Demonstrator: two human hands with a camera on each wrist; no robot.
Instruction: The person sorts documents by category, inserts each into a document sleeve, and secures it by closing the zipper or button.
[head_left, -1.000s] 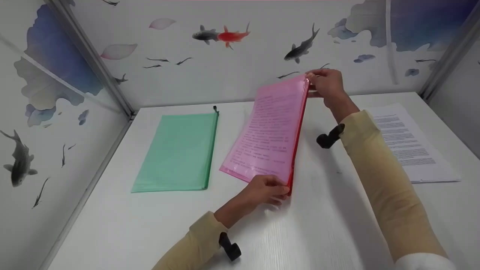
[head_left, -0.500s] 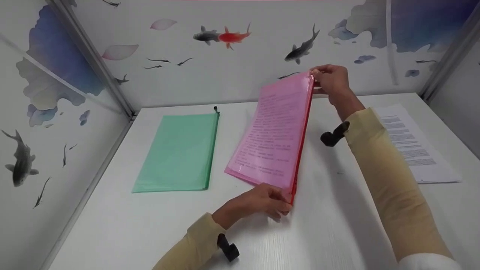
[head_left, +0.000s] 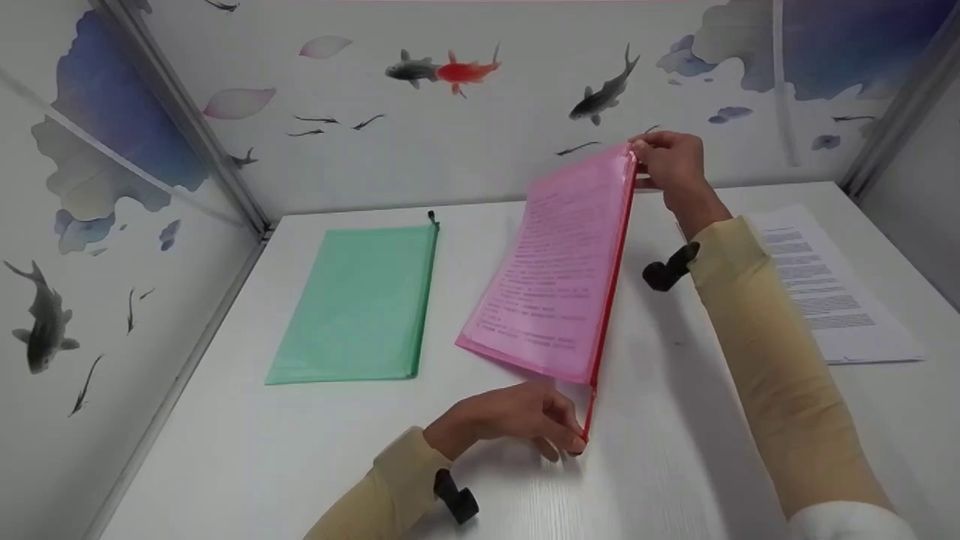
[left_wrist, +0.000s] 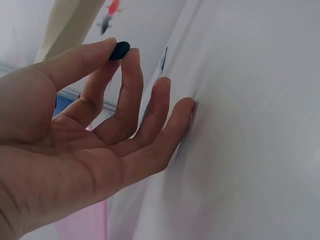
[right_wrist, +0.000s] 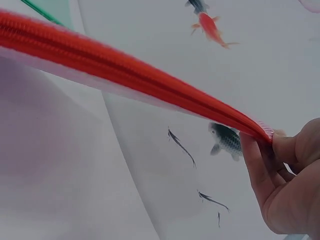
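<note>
Pinching pink pouch's (head_left: 559, 262) far corner, right grip (head_left: 670, 160); left grip (head_left: 517, 416) pinches zipper pull (left_wrist: 119, 50).

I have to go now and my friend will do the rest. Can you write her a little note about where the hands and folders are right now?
Right hand: pinches the far top corner of the pink zip folder, holding it tilted up off the white table.
Left hand: pinches the dark zipper pull at the folder's near end, by the red zipper.
Inside the pink folder: printed sheets show through.
Green zip folder: flat on the table, left of the pink one, untouched.
Printed paper stack: lies at the right.
Done: pink folder loaded.
Left: whether the zipper is fully closed cannot be told.
</note>
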